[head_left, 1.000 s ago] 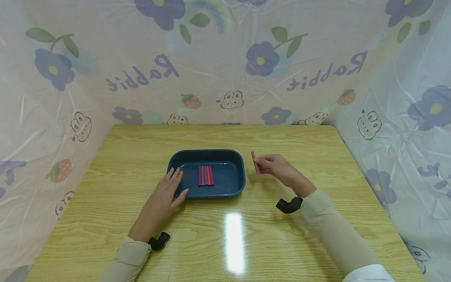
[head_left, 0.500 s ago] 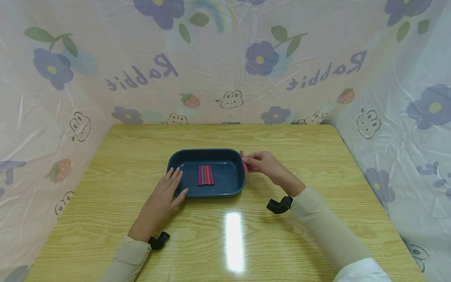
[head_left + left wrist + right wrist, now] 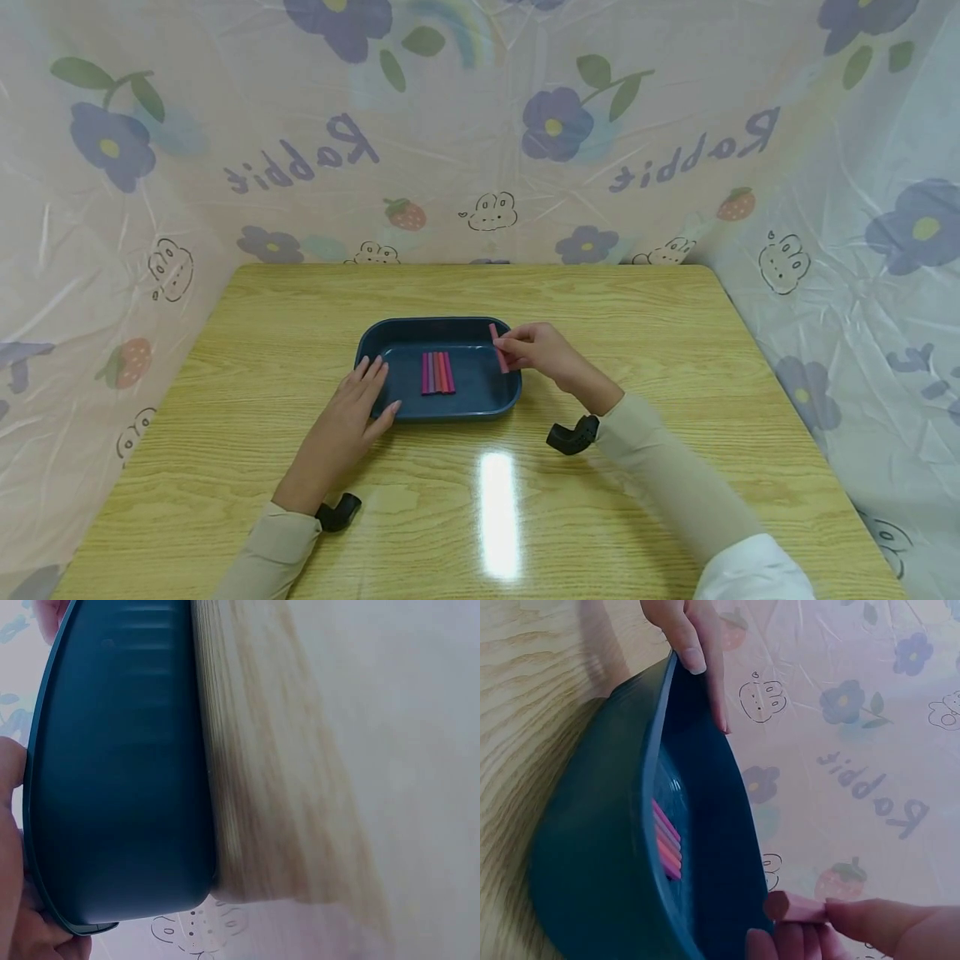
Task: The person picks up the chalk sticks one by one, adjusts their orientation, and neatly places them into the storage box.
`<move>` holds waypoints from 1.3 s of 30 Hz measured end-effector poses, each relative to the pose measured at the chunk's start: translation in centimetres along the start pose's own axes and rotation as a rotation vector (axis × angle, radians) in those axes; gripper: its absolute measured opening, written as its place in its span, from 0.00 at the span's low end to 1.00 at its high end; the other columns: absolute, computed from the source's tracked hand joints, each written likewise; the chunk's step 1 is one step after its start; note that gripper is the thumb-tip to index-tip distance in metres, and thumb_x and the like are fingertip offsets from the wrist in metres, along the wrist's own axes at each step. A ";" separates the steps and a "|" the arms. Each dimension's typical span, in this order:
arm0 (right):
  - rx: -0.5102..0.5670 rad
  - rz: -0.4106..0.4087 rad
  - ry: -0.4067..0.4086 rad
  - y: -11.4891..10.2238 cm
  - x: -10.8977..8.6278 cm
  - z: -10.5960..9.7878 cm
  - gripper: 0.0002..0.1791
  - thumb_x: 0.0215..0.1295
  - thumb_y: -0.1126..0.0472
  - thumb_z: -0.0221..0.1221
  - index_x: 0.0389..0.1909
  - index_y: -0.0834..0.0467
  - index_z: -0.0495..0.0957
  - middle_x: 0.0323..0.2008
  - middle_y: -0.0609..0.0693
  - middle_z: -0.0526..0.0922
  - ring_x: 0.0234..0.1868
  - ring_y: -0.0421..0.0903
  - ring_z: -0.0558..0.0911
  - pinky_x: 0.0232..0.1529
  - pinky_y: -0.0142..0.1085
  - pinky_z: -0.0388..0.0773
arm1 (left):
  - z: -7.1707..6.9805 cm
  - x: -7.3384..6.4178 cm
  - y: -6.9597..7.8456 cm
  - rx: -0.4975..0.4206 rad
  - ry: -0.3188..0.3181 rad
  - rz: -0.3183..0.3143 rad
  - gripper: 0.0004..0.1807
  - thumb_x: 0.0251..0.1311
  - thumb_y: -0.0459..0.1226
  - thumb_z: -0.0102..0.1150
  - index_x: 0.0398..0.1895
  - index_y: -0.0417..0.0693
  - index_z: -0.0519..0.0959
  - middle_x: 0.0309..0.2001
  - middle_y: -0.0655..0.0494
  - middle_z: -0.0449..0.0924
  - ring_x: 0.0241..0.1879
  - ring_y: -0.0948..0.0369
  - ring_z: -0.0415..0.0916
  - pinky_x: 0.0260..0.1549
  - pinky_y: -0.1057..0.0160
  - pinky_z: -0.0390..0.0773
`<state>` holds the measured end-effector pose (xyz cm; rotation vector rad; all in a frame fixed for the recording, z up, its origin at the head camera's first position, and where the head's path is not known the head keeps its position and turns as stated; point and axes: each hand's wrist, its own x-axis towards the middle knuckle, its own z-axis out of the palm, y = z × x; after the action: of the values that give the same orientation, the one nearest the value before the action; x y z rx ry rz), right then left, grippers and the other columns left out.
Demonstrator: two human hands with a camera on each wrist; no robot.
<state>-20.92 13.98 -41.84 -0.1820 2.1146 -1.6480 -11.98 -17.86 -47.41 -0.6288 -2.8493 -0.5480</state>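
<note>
A dark blue rectangular tray (image 3: 476, 406) stands on the table. Several slim pink, purple and orange sticks (image 3: 438, 373) lie side by side in its middle. At the tray's left end my left hand (image 3: 345, 417) rests over the rim, fingers extended and thumb near the front corner. Thumb and fingers of my right hand (image 3: 547, 352) pinch a pink stick (image 3: 494, 333), raised over the right end of the tray. In the right wrist view that stick (image 3: 795, 907) shows a blunt, faceted end. The left wrist view shows mostly the tray's outer wall (image 3: 127, 765).
A wood-grain table (image 3: 637, 308) spreads around the tray. Printed fabric (image 3: 480, 150) with flowers and rabbits hangs along the back and both sides. A strip of light (image 3: 499, 517) reflects off the near tabletop. Black wrist-worn pieces (image 3: 572, 436) sit by both cuffs.
My right hand has carried the pink stick leftward, from beside the tray to above its right end. The left hand, the tray and the sticks inside it have stayed in place.
</note>
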 end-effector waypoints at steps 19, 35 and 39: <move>-0.113 0.008 0.010 -0.5 2.6 3.5 0.16 0.66 0.60 0.56 0.45 0.70 0.79 0.36 0.56 0.82 0.36 0.46 0.82 0.43 0.44 0.79 | -0.1 0.1 0.1 -0.011 -0.010 -0.003 0.37 0.65 0.50 0.50 0.71 0.40 0.54 0.71 0.46 0.51 0.70 0.48 0.44 0.65 0.48 0.49; -0.327 -0.062 0.070 0.1 3.5 5.6 0.13 0.66 0.59 0.56 0.34 0.66 0.82 0.25 0.50 0.83 0.26 0.43 0.82 0.34 0.39 0.81 | -0.1 0.0 0.1 -0.006 0.001 0.003 0.36 0.65 0.49 0.51 0.70 0.40 0.55 0.70 0.46 0.51 0.70 0.48 0.45 0.64 0.47 0.50; -0.427 -0.072 0.093 0.3 3.6 6.1 0.13 0.66 0.57 0.56 0.33 0.62 0.83 0.22 0.48 0.83 0.26 0.41 0.81 0.29 0.34 0.78 | 0.0 0.0 0.0 -0.009 0.007 0.007 0.36 0.65 0.50 0.50 0.70 0.40 0.55 0.70 0.46 0.52 0.70 0.48 0.45 0.65 0.48 0.49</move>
<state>-21.43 7.35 -44.24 -0.3212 2.5363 -1.2407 -12.01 -17.84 -47.38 -0.6368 -2.8387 -0.5610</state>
